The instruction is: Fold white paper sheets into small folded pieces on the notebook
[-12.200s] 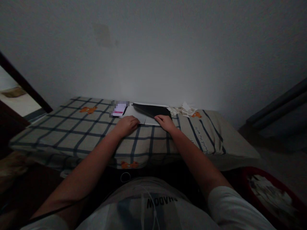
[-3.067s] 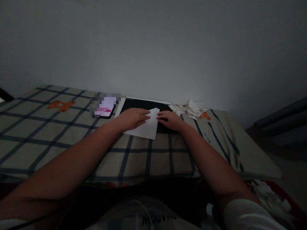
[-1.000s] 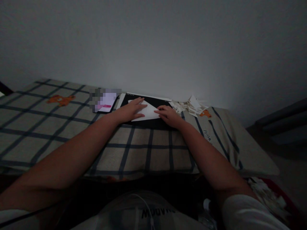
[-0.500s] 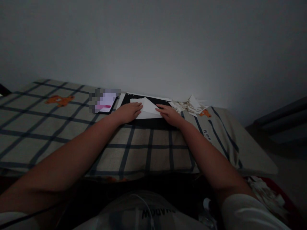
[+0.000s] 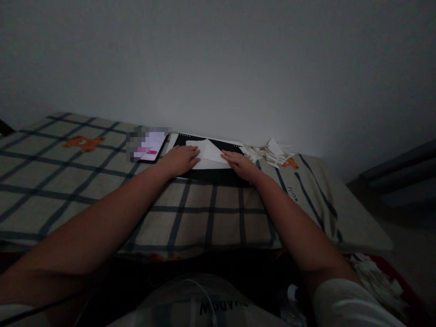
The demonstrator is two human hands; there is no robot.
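Observation:
A sheet of white paper (image 5: pixel 211 153), with a folded flap that rises to a peak at the back, lies on a black board (image 5: pixel 218 176). My left hand (image 5: pixel 181 160) rests palm down over the paper's left part, fingers stretched out. At the other side my right hand (image 5: pixel 241 164) lies flat, its fingertips touching the paper's right end. The paper's left and right ends are partly hidden under the hands.
A tablet or phone with a lit screen (image 5: pixel 150 146) lies left of the board. Several folded white paper pieces (image 5: pixel 271 152) are piled at the right. The checked cloth (image 5: pixel 102 177) covers the table, which meets a grey wall (image 5: pixel 218 68). More paper pieces (image 5: pixel 373 277) lie low at the right.
My left hand has shifted slightly to the left across the paper. My right hand and the paper stay nearly where they were.

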